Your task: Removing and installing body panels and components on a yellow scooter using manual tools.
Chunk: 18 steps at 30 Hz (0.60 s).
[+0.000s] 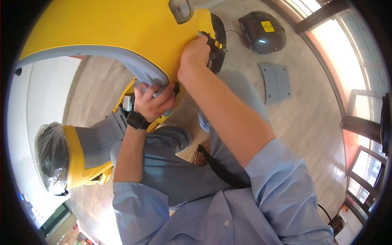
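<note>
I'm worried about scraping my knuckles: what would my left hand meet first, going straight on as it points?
Your left hand would probably first meet the gray trim edging the yellow shell; it seems right at that edge, though depth and contact are unclear.

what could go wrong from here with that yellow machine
The right hand is right by the black ridged part, so it might get pinched if that part moves. The thin cable beside the dark rounded unit could snag. The grey panel lies on the floor and might get stepped on.
</note>
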Available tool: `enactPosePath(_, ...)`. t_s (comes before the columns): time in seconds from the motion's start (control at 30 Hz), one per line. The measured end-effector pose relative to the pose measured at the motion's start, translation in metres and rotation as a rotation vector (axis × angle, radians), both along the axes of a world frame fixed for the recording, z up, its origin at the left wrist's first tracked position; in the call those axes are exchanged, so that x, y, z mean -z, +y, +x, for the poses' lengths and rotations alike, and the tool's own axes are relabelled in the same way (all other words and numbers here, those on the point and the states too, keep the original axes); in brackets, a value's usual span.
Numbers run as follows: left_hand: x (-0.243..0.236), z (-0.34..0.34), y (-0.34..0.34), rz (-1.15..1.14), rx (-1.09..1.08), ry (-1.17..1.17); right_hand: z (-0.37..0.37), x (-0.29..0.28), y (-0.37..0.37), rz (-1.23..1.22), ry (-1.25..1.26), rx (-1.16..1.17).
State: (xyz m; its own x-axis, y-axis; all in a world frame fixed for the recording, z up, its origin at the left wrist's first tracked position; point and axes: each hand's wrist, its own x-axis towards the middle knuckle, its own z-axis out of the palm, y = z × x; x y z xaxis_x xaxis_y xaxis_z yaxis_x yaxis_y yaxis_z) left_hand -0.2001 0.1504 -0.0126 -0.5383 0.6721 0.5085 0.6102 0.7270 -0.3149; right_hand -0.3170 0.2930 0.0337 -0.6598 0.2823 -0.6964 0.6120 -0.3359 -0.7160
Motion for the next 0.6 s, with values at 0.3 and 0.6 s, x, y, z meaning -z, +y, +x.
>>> enactPosePath(0.3,0.000,-0.001,-0.002,0.067,0.010,-0.052,0.110,0.030,0.005,-0.189,0.015,0.015)
enactPosePath(0.6,-0.002,-0.003,0.005,0.097,0.050,-0.103,0.141,0.076,0.013,0.178,0.238,-0.223)
